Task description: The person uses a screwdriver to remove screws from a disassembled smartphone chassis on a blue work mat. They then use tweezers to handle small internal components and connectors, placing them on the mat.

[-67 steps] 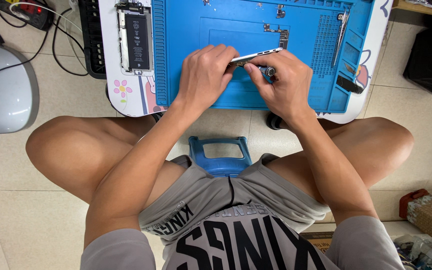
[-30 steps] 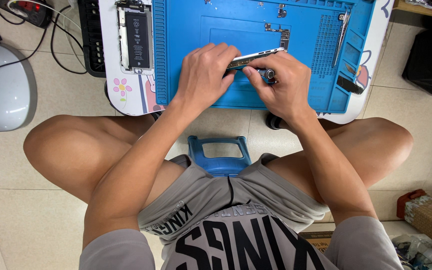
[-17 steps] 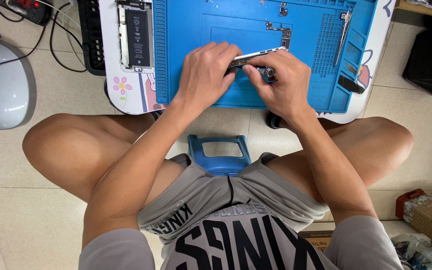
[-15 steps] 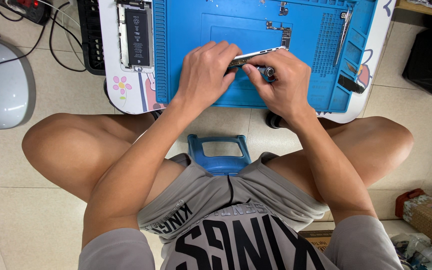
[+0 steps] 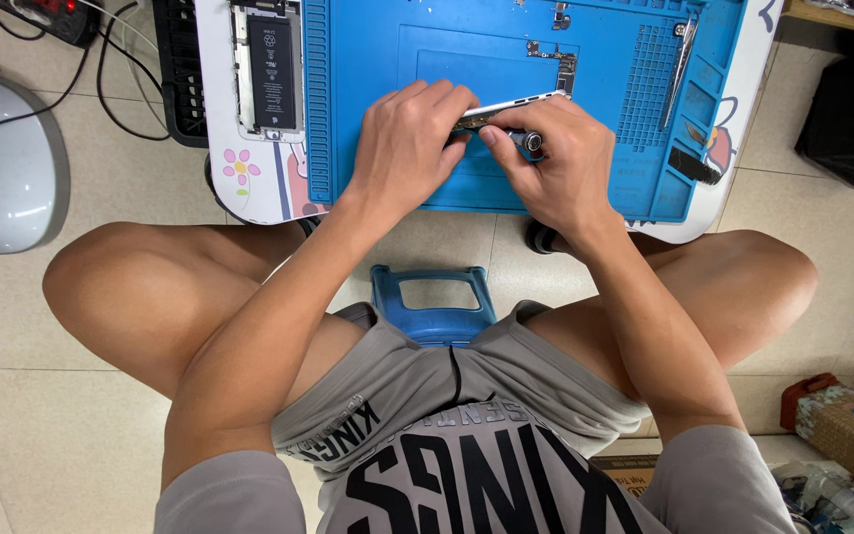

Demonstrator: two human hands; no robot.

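A: Looking down from the head camera, what do the two hands hold?

B: The left hand (image 5: 409, 148) has its fingers closed on a thin silver phone frame (image 5: 511, 107), which stands on its edge above the blue silicone work mat (image 5: 427, 44). The right hand (image 5: 560, 163) has its fingers closed around a small screwdriver with a metal handle (image 5: 529, 141), just under the frame.

A: Where is the mat?

B: It lies on a low white counter (image 5: 219, 178) with a pink flower drawing, in front of the person's knees.

A: What else is near?

B: An opened phone body with a black battery (image 5: 271, 67) lies on the counter, left of the mat. Slim metal tweezers (image 5: 681, 61) rest in the right part of the mat. A blue plastic stool (image 5: 432, 302) shows between the legs, and a grey rounded lid (image 5: 2, 168) sits on the tiled floor at the left.
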